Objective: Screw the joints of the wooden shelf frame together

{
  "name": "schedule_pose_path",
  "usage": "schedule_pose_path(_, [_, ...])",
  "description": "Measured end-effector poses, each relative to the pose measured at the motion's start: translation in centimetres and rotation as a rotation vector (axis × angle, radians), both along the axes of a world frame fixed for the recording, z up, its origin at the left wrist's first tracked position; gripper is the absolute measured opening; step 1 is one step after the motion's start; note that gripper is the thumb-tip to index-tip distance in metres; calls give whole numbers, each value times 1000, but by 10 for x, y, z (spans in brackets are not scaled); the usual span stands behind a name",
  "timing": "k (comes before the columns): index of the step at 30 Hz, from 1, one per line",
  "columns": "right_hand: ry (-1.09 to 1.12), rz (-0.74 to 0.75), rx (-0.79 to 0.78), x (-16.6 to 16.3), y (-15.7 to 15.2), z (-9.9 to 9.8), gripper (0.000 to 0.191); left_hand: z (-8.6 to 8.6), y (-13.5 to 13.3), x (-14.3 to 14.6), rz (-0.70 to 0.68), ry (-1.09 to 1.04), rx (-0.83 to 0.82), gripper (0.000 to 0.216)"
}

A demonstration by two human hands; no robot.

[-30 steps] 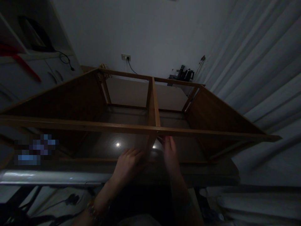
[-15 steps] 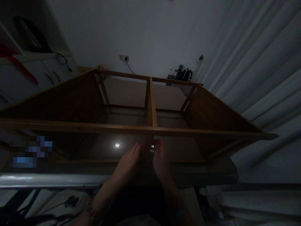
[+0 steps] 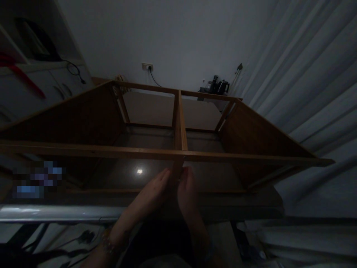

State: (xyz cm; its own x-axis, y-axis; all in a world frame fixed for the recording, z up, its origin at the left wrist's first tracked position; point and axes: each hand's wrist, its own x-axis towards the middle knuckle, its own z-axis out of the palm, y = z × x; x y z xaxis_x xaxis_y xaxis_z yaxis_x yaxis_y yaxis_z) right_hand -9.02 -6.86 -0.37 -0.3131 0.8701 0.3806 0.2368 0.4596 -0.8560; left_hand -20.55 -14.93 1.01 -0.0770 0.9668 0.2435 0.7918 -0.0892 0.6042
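A brown wooden frame (image 3: 134, 150) with two side-by-side bays fills the middle of the head view. Its front centre post (image 3: 176, 169) stands between my hands. My left hand (image 3: 154, 188) is closed around the post from the left, with the thumb side up. Against the post's right side is my right hand (image 3: 187, 190), fingers bent together near the top of the post. What those fingers pinch, if anything, is too dark and blurred to make out. A small light fleck shows beside them.
The frame stands on a dark table whose metal edge (image 3: 64, 213) runs along the front. A pale curtain (image 3: 315, 93) hangs at the right. Behind are a wall socket (image 3: 147, 67) with a plugged cord and a black kettle (image 3: 223, 86). White cabinets (image 3: 52, 83) are at left.
My right hand has shifted slightly left, closer to the post, and the bright bit by its fingers shows less. My left hand stays almost in place.
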Motion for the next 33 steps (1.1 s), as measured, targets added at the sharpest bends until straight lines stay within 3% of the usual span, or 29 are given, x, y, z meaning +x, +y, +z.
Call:
schedule_pose_path(6, [1, 30, -46, 3, 1, 2, 30, 5, 0, 0, -43, -85, -1, 54])
schedule_pose_path(16, [-39, 70, -39, 10, 4, 4, 34, -4, 0, -3, -31, -95, 8, 52])
schedule_pose_path(19, [-81, 74, 69, 25, 2, 6, 30, -3, -1, -3, -22, -105, -15, 50])
schedule_pose_path(25, [-240, 24, 449, 63, -20, 2, 24, -6, -5, -8, -28, -111, -50, 55])
schedule_pose_path(33, [-435, 147, 593, 82, -42, -10, 40, 8, -9, -17, -115, -208, -123, 47])
